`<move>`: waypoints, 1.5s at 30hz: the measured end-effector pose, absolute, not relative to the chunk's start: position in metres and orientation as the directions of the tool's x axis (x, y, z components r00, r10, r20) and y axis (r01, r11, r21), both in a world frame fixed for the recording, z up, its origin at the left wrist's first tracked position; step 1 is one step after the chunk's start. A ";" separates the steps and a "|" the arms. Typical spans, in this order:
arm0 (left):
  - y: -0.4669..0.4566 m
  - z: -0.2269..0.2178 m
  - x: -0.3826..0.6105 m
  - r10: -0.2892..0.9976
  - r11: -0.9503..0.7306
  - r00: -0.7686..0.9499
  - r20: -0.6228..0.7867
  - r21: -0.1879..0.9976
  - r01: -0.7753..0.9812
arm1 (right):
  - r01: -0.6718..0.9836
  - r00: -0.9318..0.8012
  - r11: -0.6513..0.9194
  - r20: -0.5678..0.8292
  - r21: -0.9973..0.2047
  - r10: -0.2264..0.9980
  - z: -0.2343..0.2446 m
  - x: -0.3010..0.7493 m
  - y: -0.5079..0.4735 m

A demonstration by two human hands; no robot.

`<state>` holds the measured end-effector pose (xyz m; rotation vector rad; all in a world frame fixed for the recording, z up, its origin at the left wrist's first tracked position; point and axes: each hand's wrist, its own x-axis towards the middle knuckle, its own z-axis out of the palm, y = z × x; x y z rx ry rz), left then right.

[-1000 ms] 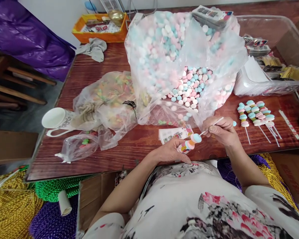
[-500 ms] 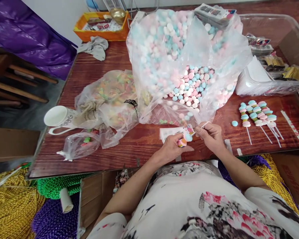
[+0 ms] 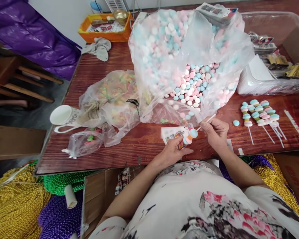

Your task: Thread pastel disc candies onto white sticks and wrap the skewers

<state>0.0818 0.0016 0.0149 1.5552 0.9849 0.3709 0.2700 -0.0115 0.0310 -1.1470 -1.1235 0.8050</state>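
White stick [image 3: 211, 118] — pinched in the right hand [image 3: 216, 133].

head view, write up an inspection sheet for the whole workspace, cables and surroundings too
Surface: wood-grain table, white tape near the front edge.
Job's things: candy stack and white stick, tip close to the stack, contact unclear; candy skewers lying at right.
Clutter: mug, grey cloth, orange tray.
Hands: left hand holds the candy stack; right hand pinches the white stick.
Cables: too unclear to tell.
Surroundings: gold strands below, wooden stool at left.
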 end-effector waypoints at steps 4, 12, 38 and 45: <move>-0.002 0.021 0.085 0.633 0.324 0.697 -0.338 0.933 0.158 | 0.003 0.071 0.243 0.243 -0.970 0.967 0.030 0.271 -0.009; 0.005 0.020 0.090 0.668 0.263 0.679 -0.304 0.950 0.168 | 0.141 -0.084 0.142 0.131 -0.980 0.988 0.020 0.254 -0.009; 0.008 0.011 0.070 0.810 0.080 0.534 -0.241 0.949 0.306 | 0.005 -0.008 0.212 0.211 -0.977 0.977 0.015 0.244 -0.022; 0.004 0.016 0.069 0.818 -0.211 0.558 -0.141 0.828 0.519 | 0.035 0.083 0.248 0.251 -0.968 0.965 0.031 0.265 -0.020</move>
